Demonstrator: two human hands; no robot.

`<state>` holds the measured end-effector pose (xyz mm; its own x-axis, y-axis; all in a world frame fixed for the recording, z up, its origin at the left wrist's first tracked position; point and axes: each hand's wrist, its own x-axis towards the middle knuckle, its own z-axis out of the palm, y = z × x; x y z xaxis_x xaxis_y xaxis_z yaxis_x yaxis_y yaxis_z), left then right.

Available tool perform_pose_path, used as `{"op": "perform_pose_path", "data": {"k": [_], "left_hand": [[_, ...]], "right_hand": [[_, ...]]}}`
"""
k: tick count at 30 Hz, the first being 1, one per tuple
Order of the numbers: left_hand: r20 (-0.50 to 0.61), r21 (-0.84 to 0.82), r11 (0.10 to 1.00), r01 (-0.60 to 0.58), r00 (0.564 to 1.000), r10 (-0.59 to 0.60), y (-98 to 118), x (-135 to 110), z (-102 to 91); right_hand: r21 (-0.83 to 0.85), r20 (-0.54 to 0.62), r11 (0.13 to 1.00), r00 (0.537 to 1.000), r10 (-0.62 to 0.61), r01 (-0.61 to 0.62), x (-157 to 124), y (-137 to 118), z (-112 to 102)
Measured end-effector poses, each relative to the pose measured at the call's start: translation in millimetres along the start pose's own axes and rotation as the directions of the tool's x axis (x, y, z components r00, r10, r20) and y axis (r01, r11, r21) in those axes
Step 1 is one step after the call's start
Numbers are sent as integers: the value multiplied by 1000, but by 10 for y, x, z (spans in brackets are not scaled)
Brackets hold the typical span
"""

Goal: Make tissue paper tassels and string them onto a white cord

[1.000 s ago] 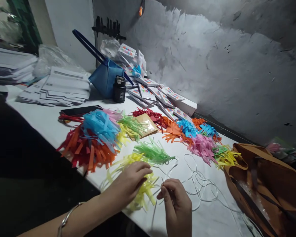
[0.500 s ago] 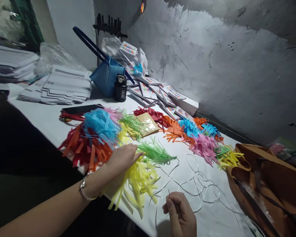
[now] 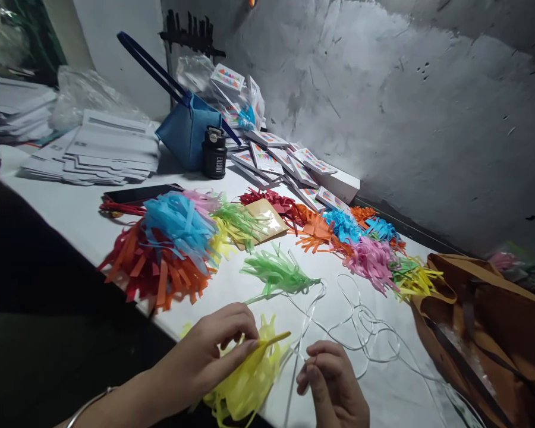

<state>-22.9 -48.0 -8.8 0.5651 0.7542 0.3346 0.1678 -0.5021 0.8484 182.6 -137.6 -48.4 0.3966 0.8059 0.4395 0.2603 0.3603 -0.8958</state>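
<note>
Near edge, L of centre: the left hand (image 3: 214,348) has thumb & forefinger clamped on the twisted stem of the yellow tissue-paper tassel (image 3: 245,383), which hangs half over the near edge of the white table (image 3: 71,208). Just R of it, the right hand (image 3: 332,383) has its fingers curled together, tips seemingly pinched on the thin white cord (image 3: 361,324). Judging by this, a light grip high on the stem, w/ the cord kept taut, should spare the paper: it's thin, crinkly, cut in narrow floppy strips, while the cord is slick & springy, in loose coils.
</note>
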Motion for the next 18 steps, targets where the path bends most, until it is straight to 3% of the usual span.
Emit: {"op": "perform_pose_path", "data": {"k": [4,10,15,18], "left_hand": [[45,-18,999,-49,998,50,28,-85,92],[2,-135,988,71,997,-72,95,-158,146],[201,-341,887,310,946,-254,247,-132,248],[163,-465,794,392,919,-358,250,-131,306]], "right_hand": [[83,110,996,993,-41,32,55,-185,103],[51,150,996,986,-74,67,41,-224,172],[20,65,983,981,-184,183,-10,-270,215],[-77,-46,995,997,-67,63,-108,-269,185]]}}
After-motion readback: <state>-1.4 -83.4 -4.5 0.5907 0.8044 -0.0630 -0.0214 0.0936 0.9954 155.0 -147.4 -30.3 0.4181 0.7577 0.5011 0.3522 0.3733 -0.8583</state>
